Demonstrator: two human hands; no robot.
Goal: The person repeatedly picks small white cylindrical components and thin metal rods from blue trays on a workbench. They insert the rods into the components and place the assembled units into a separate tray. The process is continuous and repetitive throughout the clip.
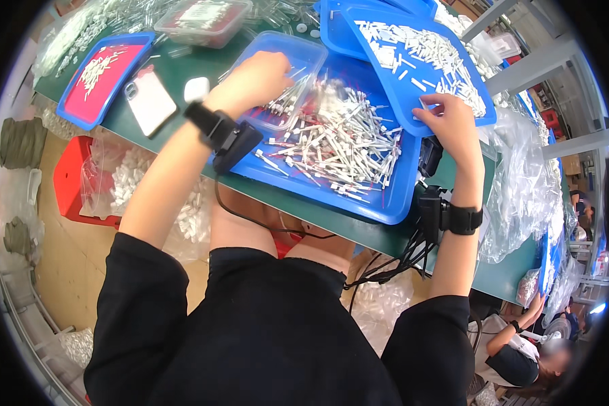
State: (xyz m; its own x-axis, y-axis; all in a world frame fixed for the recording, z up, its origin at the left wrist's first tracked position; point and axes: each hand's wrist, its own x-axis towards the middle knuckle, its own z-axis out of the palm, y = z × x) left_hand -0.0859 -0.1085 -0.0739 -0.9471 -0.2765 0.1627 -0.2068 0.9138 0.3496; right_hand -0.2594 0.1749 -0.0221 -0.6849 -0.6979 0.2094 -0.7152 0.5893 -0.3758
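Note:
My left hand (258,80) is over a clear plastic container (258,46) with thin white-tipped pieces inside. Its fingers are curled, and whatever they hold is hidden. At the near corner of an upper blue tray (404,111), my right hand (452,125) pinches a small white stick-like piece (422,103) between thumb and forefinger. Short white pieces (423,51) lie spread over that tray. Below both hands, a large blue tray (379,211) carries a heap of thin white sticks (345,139), some with red parts. The clear container rests over this tray's far left part.
A phone (150,101), a white case (196,89) and a small blue tray with a red base (125,68) lie to the left. A lidded clear box (206,24) stands behind. Black cables (392,264) hang near my right arm. Another person (521,355) works at lower right.

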